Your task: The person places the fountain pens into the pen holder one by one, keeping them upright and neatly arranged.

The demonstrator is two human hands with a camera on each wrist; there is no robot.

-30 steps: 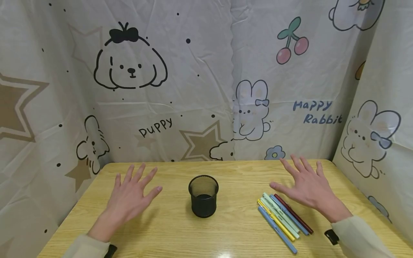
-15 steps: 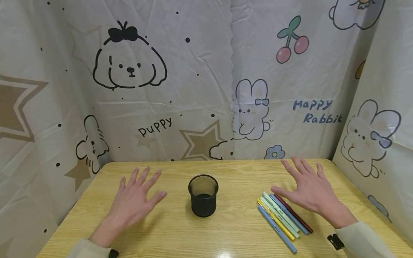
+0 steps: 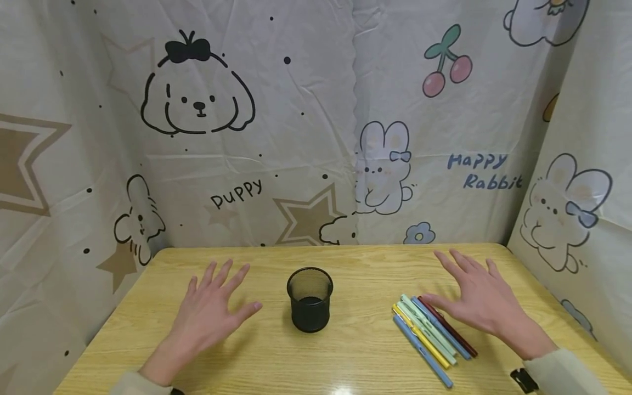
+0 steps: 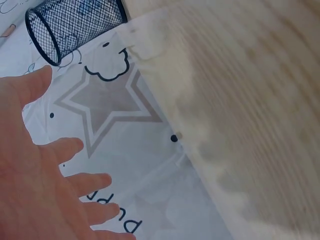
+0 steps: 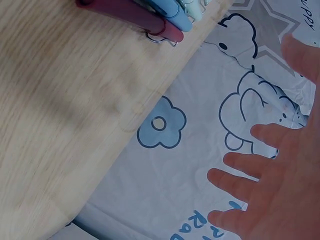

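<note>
A black mesh cup (image 3: pixel 310 315) stands upright near the middle of the wooden counter (image 3: pixel 360 359), its mouth facing up. Well to its right, a row of pens lies side by side on the wood, slanting so that their far ends lean toward the cup: a blue pen (image 3: pixel 422 351) on the side nearest the cup, then a yellow pen (image 3: pixel 421 335), pale green pens (image 3: pixel 429 326), a second blue pen (image 3: pixel 442 329) and a dark red pen (image 3: pixel 449 327) on the outer side. The left hand (image 3: pixel 211 311) hovers to the left of the cup, its grip slack and bare, fingers fanned out and thumb pointing toward the cup without reaching it. The right hand (image 3: pixel 486 300) hovers beside the pens with its grip just as loose and spread; in the head view its thumb overlaps their far ends, while the right wrist view shows it apart from them. Pale sleeves (image 3: pixel 563 373) cover both forearms. A printed cloth (image 3: pixel 296 126) with puppies, rabbits, stars and cherries hangs behind the counter.
</note>
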